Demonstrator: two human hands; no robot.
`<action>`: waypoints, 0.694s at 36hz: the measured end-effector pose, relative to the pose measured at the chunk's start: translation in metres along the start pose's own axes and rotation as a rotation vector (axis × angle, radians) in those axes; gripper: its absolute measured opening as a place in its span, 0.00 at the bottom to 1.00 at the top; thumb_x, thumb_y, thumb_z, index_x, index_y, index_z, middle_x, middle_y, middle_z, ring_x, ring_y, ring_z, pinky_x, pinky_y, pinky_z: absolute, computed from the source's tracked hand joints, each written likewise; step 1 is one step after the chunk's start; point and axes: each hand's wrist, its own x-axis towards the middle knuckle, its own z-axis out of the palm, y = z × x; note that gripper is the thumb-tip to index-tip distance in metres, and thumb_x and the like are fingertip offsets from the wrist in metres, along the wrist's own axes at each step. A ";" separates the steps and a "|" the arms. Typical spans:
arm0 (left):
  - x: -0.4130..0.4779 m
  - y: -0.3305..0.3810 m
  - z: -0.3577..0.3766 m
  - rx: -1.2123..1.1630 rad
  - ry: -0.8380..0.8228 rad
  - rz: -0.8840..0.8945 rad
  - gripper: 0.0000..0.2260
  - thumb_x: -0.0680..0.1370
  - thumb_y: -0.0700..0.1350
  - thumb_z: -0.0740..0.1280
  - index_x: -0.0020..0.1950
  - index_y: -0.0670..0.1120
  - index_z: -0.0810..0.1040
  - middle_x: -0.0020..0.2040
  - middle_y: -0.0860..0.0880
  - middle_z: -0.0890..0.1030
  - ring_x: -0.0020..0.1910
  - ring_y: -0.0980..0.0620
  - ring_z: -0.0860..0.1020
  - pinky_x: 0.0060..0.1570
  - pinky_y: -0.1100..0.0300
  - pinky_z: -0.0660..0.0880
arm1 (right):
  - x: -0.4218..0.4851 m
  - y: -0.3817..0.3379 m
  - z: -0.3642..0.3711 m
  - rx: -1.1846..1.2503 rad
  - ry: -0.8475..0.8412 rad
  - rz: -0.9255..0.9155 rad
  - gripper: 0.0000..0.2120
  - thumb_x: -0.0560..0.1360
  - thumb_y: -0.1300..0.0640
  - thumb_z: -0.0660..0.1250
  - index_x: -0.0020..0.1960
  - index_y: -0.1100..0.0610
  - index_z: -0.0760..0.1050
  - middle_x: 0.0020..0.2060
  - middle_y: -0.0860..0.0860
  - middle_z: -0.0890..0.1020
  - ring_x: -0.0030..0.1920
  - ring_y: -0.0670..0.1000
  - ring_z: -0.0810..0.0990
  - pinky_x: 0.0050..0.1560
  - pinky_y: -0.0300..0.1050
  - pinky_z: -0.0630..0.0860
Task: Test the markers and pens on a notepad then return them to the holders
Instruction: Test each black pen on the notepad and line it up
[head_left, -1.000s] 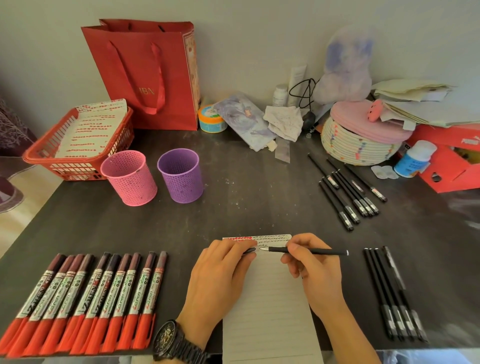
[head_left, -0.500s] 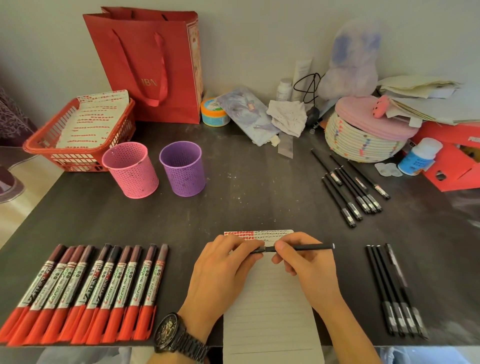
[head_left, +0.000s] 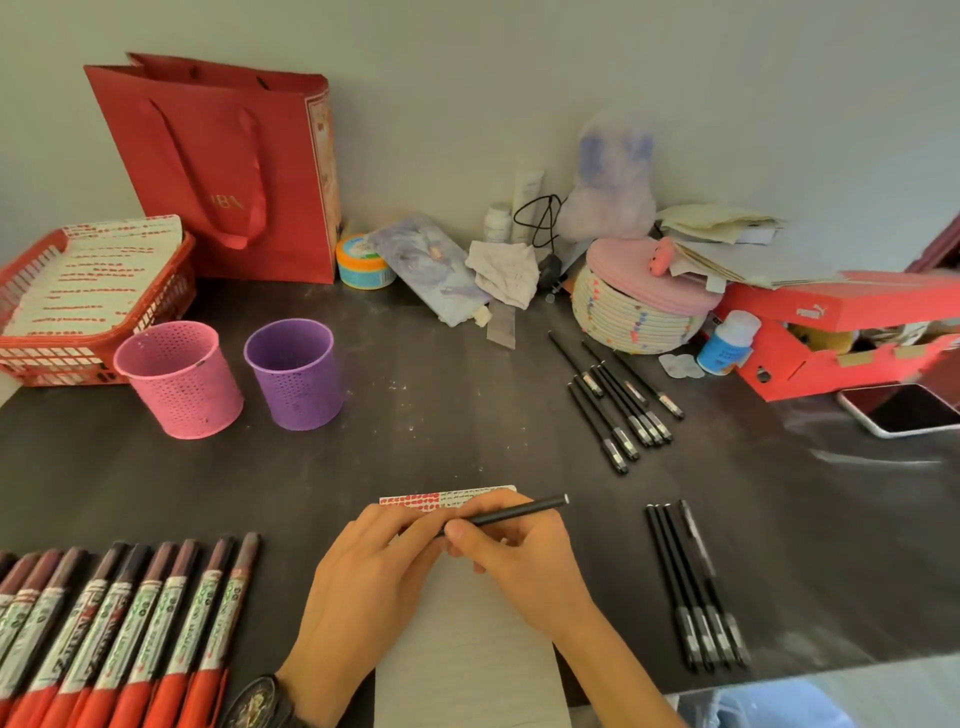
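Note:
Over the top of the white notepad (head_left: 467, 649), which carries red and black test marks, my right hand (head_left: 524, 561) grips a thin black pen (head_left: 524, 510) lying almost level, its butt pointing right. My left hand (head_left: 363, 566) pinches the pen's left end, where the cap sits hidden between the fingers. The pink holder (head_left: 179, 379) and the purple holder (head_left: 296, 374) stand empty at the left rear. A row of several red markers (head_left: 130, 623) lies at the front left. Several black pens (head_left: 618, 405) lie at the right rear, and a few more black pens (head_left: 696, 587) at the front right.
A red basket (head_left: 31, 358) with marked sheets and a red paper bag (head_left: 228, 171) stand at the back left. A woven lidded basket (head_left: 639, 312), a red shoebox (head_left: 831, 338), a small bottle (head_left: 727, 343) and a phone (head_left: 904, 410) crowd the back right.
My hands have come together: the pen tip, which was apart from the cap in my left fingers, now sits inside my left hand's pinch. The pen tilted slightly upward.

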 end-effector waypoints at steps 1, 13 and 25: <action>0.000 0.000 0.000 -0.012 -0.024 -0.035 0.15 0.80 0.55 0.59 0.62 0.57 0.81 0.54 0.61 0.80 0.50 0.58 0.75 0.44 0.63 0.74 | 0.000 0.000 0.000 0.011 0.006 0.008 0.05 0.74 0.53 0.74 0.49 0.45 0.84 0.44 0.49 0.87 0.46 0.52 0.86 0.40 0.40 0.80; 0.001 0.000 -0.003 0.069 -0.165 -0.287 0.13 0.77 0.53 0.68 0.61 0.55 0.80 0.60 0.57 0.78 0.61 0.54 0.74 0.57 0.56 0.72 | -0.046 -0.030 -0.105 -0.018 0.209 0.154 0.06 0.81 0.62 0.65 0.54 0.57 0.80 0.43 0.56 0.87 0.34 0.52 0.83 0.29 0.41 0.78; 0.001 -0.005 0.000 0.034 -0.187 -0.323 0.13 0.79 0.51 0.66 0.63 0.55 0.79 0.62 0.56 0.77 0.63 0.53 0.71 0.60 0.53 0.72 | -0.069 -0.015 -0.230 -0.816 0.157 0.545 0.13 0.80 0.45 0.65 0.47 0.55 0.74 0.33 0.49 0.85 0.36 0.49 0.85 0.49 0.55 0.82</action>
